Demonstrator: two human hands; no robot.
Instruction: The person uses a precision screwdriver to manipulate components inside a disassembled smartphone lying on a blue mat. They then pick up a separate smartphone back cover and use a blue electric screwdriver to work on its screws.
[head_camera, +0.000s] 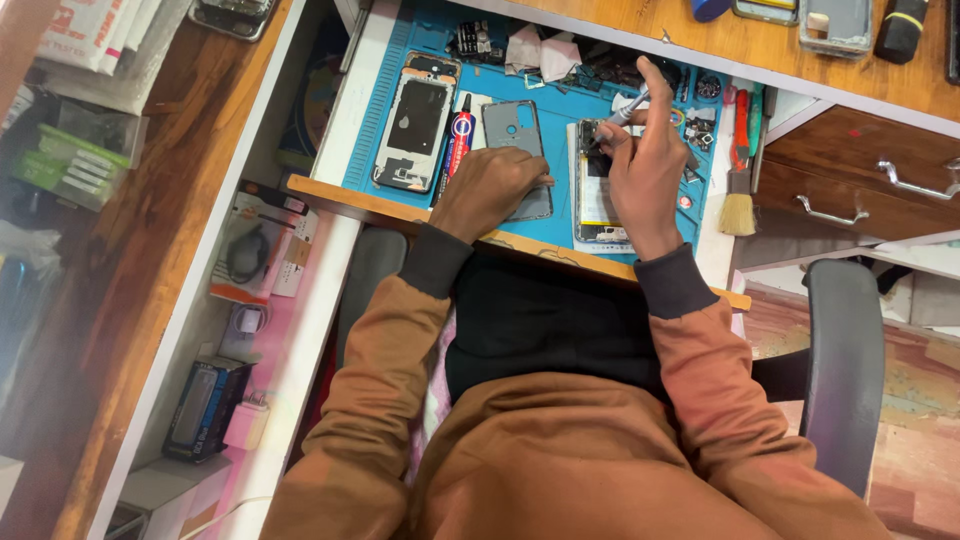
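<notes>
- The right hand (648, 165) is closed around a slim silver-tipped tool (628, 108), pinched like a pen, its point angled down into the upper end of an opened phone (596, 190); the grip looks chosen for fine, steady work.
- That opened phone lies flat on the blue work mat (560, 225), insides up, just under the right hand, where the tool can meet it from above.
- The left hand (490, 188) lies palm down, fingers loosely curled, on the lower part of a grey back cover (518, 150) beside the phone; it grips nothing and seems to rest there to brace the person.
- Left of the cover lies a red-and-blue glue tube (459, 140), then another phone body (414, 130) with its back exposed, laid in a row within easy reach.
- A small brush (738, 205) lies at the mat's right edge, with a red-handled tool (740, 130) above it.
- Tiny parts and crumpled tissue (540, 52) sit at the mat's far side, out of the working spot.
- The mat covers a pulled-out section of the wooden table (700, 45); drawers (860, 175) stand to the right.
</notes>
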